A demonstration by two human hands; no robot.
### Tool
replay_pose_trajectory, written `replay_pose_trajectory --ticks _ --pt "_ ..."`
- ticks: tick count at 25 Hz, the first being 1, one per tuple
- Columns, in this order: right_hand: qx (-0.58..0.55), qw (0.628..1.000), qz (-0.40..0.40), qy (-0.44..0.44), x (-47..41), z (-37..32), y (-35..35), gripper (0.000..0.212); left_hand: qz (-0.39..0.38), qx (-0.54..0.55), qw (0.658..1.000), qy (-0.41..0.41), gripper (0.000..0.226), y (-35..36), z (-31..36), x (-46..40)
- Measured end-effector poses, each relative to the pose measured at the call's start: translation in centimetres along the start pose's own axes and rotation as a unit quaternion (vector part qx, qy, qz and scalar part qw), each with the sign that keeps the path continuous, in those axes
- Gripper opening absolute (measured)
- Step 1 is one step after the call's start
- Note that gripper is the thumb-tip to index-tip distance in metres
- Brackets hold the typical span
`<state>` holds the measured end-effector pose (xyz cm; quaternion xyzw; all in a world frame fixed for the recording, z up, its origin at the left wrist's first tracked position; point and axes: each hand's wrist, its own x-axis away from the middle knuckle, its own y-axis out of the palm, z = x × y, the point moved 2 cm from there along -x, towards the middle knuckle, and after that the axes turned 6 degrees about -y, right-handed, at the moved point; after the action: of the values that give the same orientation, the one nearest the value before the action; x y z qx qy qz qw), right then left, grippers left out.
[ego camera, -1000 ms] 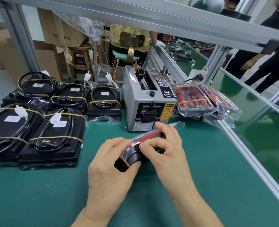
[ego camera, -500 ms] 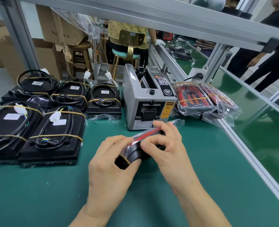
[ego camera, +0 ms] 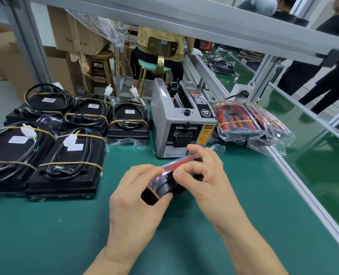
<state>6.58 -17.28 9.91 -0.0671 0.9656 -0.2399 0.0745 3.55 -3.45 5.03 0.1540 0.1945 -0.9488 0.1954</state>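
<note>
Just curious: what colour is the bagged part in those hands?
The bagged part is red on top and black below; the head view shows it.

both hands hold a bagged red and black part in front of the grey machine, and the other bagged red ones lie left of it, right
No: in the head view the other bagged red parts lie right of the grey machine, not left. The rest stands: left hand and right hand hold the bagged part in front of it.
</note>
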Motion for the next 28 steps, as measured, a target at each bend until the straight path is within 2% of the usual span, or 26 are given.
replay_pose_trajectory --ticks 16,28 --pt "0.038 0.999 0.011 -0.001 -0.1 0.2 0.6 0.019 0.002 0.013 1.000 0.002 0.054 0.1 0.0 0.2" --pt "0.096 0.991 0.081 -0.049 0.2 0.5 1.7 0.021 0.018 0.011 1.000 0.016 0.051 0.1 0.1 0.0"
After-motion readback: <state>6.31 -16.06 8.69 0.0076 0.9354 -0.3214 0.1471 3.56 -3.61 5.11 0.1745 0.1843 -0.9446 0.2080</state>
